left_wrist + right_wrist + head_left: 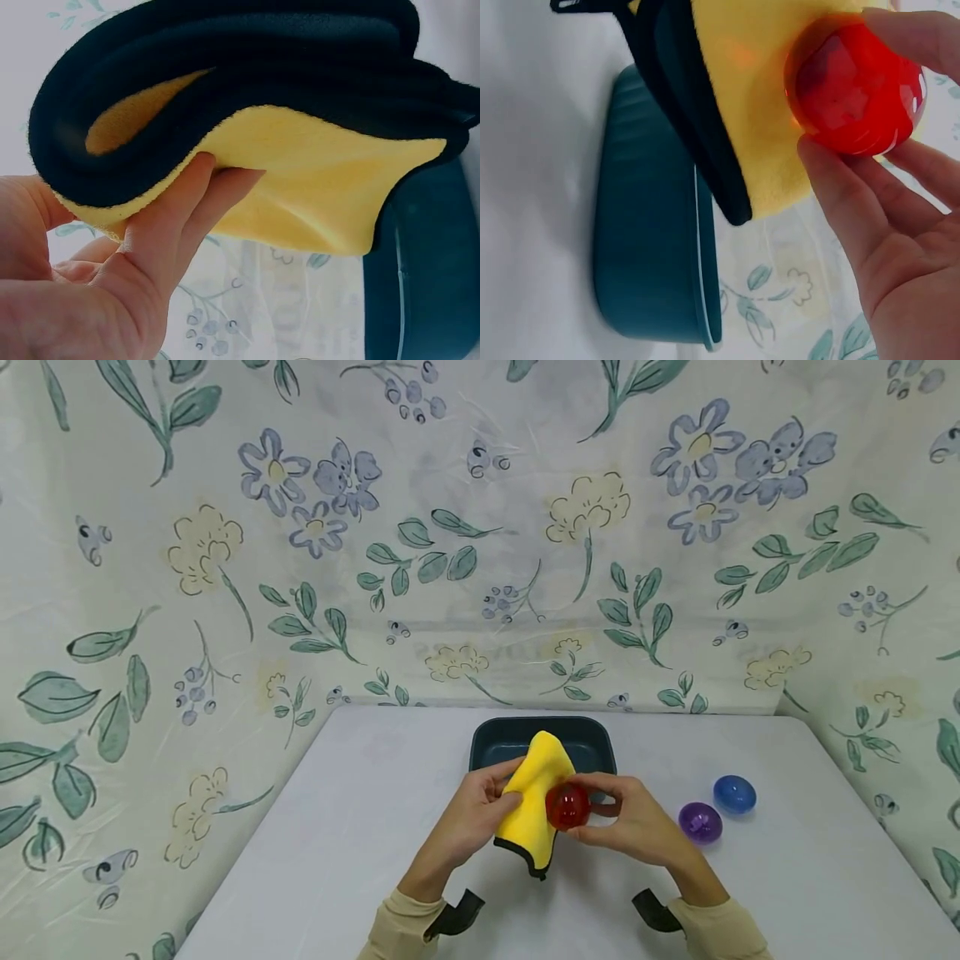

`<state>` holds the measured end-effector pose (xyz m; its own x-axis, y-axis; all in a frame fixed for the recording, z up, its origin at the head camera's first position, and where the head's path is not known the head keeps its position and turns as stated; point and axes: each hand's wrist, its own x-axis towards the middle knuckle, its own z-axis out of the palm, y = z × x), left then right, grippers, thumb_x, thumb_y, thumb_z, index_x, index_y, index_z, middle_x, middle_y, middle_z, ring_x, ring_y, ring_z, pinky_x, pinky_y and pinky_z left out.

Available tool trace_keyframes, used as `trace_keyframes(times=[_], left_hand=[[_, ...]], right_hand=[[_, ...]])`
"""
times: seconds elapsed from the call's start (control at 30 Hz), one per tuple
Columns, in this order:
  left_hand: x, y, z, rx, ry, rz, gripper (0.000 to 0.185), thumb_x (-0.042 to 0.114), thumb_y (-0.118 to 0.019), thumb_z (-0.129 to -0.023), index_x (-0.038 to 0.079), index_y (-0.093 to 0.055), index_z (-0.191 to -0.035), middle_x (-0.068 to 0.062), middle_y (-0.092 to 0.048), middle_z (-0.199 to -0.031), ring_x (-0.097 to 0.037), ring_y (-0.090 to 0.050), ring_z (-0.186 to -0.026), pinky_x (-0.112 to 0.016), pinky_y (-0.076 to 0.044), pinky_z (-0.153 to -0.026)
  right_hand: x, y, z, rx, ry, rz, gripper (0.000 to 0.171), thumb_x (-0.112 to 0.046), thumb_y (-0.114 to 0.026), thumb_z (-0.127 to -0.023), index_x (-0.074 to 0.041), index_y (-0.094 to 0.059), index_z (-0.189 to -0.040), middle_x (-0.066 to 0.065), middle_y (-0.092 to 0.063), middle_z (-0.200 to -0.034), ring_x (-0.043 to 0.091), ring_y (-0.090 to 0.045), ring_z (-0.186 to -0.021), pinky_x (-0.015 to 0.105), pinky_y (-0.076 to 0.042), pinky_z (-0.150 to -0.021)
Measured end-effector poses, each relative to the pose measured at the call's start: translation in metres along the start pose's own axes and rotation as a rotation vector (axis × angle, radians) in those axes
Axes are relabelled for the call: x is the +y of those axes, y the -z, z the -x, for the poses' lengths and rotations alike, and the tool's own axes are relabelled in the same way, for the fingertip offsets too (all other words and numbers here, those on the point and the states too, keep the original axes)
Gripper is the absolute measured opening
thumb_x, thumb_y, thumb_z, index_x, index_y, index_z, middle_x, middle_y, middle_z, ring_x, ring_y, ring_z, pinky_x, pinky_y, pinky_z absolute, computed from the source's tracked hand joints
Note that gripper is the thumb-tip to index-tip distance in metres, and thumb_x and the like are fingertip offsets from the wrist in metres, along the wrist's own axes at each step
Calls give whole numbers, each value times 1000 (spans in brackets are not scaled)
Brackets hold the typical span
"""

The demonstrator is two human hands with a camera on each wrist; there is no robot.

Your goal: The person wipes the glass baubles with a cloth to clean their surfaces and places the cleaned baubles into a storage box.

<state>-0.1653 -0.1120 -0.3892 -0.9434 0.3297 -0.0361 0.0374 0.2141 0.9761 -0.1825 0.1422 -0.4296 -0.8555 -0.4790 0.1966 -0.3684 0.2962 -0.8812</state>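
My left hand [480,806] pinches a folded yellow cloth [536,802] with a black edge, thumb on the near side. In the left wrist view the fingers of that hand [142,262] lie against the yellow face of the cloth [300,180]. A shiny red translucent ball [567,807] is held between the thumb and fingers of my right hand [633,818]. The right wrist view shows the red ball [859,86] touching or very close to the cloth. Both hands are above the table, just in front of a dark teal tray [483,727].
To the right on the white table [330,827] lie a purple egg-shaped piece [701,823] and a blue one [735,795]. Flower-patterned sheeting [450,527] hangs behind the table and along both sides. Black straps [457,912] sit at the wrists.
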Motion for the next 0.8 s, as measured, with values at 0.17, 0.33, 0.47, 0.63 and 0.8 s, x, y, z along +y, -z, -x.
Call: trace_keyframes(times=[0.17,0.33,0.47,0.63,0.8], left_hand=[[-1,1,0,-13,0,-27,54,8,-55,-102,2,-45,-154,-21,-70,-119,-18,-70,-84,-34,-65,-80],[-2,2,1,-45,-10,-48,54,7,-55,-102,2,-44,-155,-22,-70,-117,-18,-69,-82,-33,-64,-78],[-2,1,0,-63,-21,-68,54,7,-54,-102,2,-44,-155,-23,-70,-118,-18,-69,-83,-34,-64,-79],[-1,-2,0,-88,-16,-81,54,8,-54,-103,2,-43,-156,-23,-70,-123,-18,-71,-87,-36,-64,-85],[1,-4,0,-112,-8,-56,57,8,-55,-103,1,-40,-157,-23,-70,-125,-20,-73,-92,-39,-64,-88]], right_hand=[[-4,-4,1,-14,51,-36,58,-19,-85,-84,-4,-65,-136,17,-69,-133,31,-70,-116,34,-63,-91],[-6,-8,2,8,79,-65,56,-18,-86,-83,-8,-66,-135,15,-70,-133,26,-72,-114,33,-63,-90],[-5,-9,3,50,101,-86,56,-15,-86,-83,-8,-66,-135,15,-69,-134,23,-72,-114,32,-63,-89],[-4,-9,1,132,141,-86,57,-11,-85,-84,-3,-64,-136,19,-69,-134,24,-72,-115,29,-63,-87],[-1,-6,-1,189,135,-104,56,-7,-83,-84,1,-63,-136,22,-69,-132,29,-71,-117,27,-62,-87]])
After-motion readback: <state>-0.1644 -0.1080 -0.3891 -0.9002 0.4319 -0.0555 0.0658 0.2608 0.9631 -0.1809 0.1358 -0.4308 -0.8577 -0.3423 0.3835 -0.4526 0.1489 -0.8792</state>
